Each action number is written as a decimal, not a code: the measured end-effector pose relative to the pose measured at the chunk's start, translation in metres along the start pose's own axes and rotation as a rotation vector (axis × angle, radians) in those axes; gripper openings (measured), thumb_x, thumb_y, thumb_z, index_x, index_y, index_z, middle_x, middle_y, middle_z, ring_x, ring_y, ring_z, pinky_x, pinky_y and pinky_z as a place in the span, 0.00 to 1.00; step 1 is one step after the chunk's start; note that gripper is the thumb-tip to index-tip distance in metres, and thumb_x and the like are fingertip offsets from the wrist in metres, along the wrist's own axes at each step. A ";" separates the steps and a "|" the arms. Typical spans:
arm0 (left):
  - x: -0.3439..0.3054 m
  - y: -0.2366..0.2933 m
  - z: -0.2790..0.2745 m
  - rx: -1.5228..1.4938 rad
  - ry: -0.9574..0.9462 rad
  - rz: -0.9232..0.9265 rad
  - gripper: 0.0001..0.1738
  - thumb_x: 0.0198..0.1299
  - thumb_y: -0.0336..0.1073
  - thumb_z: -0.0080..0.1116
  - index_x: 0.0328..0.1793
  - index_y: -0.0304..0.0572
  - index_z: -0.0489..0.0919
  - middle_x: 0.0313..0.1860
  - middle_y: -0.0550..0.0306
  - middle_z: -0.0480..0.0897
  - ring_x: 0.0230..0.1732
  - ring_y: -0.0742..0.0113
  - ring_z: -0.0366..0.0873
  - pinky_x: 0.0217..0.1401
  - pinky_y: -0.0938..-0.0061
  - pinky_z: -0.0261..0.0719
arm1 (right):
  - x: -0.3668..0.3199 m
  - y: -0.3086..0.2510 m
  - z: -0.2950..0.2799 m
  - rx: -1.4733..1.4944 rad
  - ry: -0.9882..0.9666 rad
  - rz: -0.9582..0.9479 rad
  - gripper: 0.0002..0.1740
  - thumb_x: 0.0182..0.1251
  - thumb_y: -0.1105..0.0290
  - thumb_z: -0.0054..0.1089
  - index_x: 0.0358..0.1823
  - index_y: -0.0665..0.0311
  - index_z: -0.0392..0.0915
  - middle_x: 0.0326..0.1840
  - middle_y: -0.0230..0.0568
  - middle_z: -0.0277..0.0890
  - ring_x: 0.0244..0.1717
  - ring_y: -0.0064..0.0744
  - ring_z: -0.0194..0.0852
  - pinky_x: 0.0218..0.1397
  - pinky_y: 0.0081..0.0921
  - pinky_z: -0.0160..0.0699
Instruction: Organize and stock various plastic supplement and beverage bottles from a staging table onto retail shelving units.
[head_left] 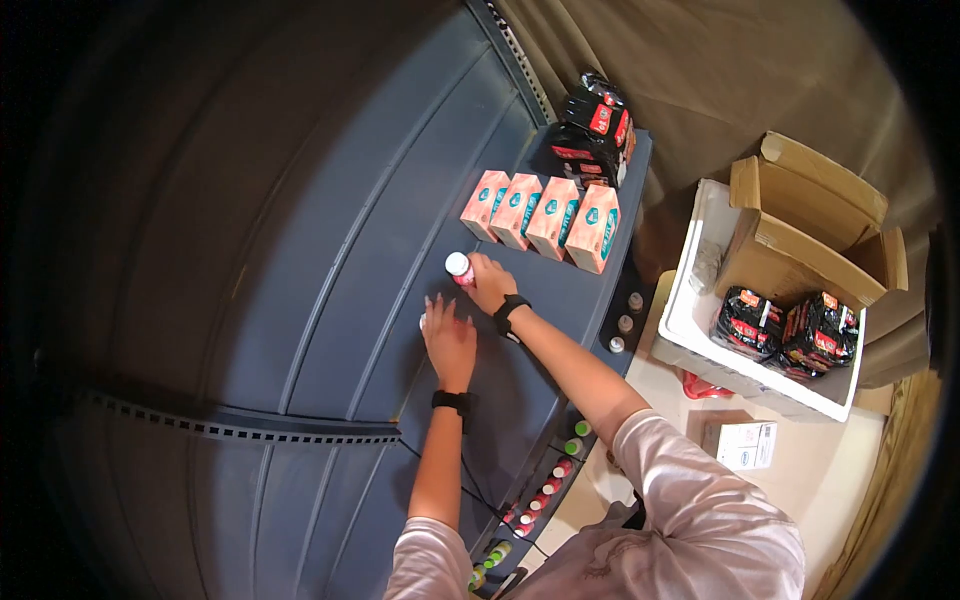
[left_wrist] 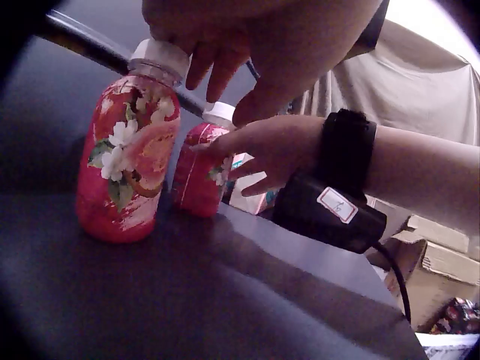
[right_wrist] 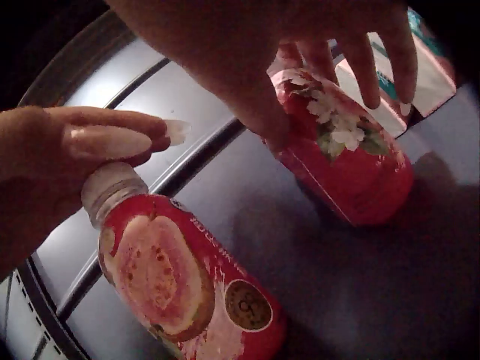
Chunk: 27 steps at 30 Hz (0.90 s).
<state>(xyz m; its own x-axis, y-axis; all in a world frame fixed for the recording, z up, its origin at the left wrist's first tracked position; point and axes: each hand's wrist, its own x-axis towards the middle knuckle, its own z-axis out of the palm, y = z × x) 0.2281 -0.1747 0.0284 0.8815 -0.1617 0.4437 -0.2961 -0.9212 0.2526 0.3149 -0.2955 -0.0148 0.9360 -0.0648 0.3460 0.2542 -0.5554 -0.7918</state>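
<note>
My right hand (head_left: pixel 492 284) grips a red juice bottle (right_wrist: pixel 337 150) with a white cap, thumb on one side and fingers around the other. White blossoms are printed on its label. Beside it, my left hand (head_left: pixel 450 345) reaches over the cap of a second red juice bottle (left_wrist: pixel 127 161), its fingers mostly straight. This bottle stands on the grey shelf (left_wrist: pixel 195 300), and a cut guava shows on its label in the right wrist view. From the head view the left hand hides nearly all of it. The two bottles stand close together.
Several pink cartons (head_left: pixel 540 215) stand in a row beyond the hands, with black-wrapped packs (head_left: pixel 595 130) behind. Small capped bottles (head_left: pixel 540 495) line a lower level at the shelf's edge. A white foam box (head_left: pixel 690 345) to the right holds a cardboard box (head_left: pixel 800 250) and more black packs.
</note>
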 end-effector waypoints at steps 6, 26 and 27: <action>-0.008 -0.001 -0.005 -0.045 -0.019 0.001 0.22 0.59 0.34 0.62 0.59 0.31 0.80 0.75 0.41 0.69 0.79 0.43 0.59 0.78 0.51 0.59 | -0.023 -0.006 -0.001 0.030 -0.027 -0.044 0.30 0.54 0.70 0.68 0.60 0.57 0.69 0.52 0.43 0.76 0.54 0.52 0.76 0.53 0.48 0.76; -0.200 0.028 -0.101 -0.439 0.019 -0.516 0.32 0.54 0.40 0.66 0.66 0.41 0.72 0.49 0.37 0.84 0.50 0.36 0.82 0.50 0.50 0.79 | -0.231 -0.128 -0.045 0.127 -0.255 -0.155 0.28 0.44 0.66 0.72 0.49 0.67 0.74 0.46 0.52 0.76 0.48 0.57 0.77 0.52 0.44 0.77; -0.214 0.028 -0.117 -0.444 0.042 -0.546 0.33 0.53 0.40 0.67 0.66 0.42 0.72 0.50 0.37 0.84 0.50 0.36 0.82 0.50 0.50 0.80 | -0.242 -0.142 -0.045 0.133 -0.292 -0.169 0.28 0.44 0.67 0.72 0.49 0.66 0.74 0.47 0.52 0.75 0.49 0.58 0.76 0.52 0.45 0.77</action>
<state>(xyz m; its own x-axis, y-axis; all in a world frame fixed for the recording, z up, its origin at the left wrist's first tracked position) -0.0118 -0.1249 0.0410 0.9345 0.3046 0.1841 0.0547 -0.6340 0.7714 0.0413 -0.2381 0.0362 0.9032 0.2690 0.3346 0.4230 -0.4241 -0.8008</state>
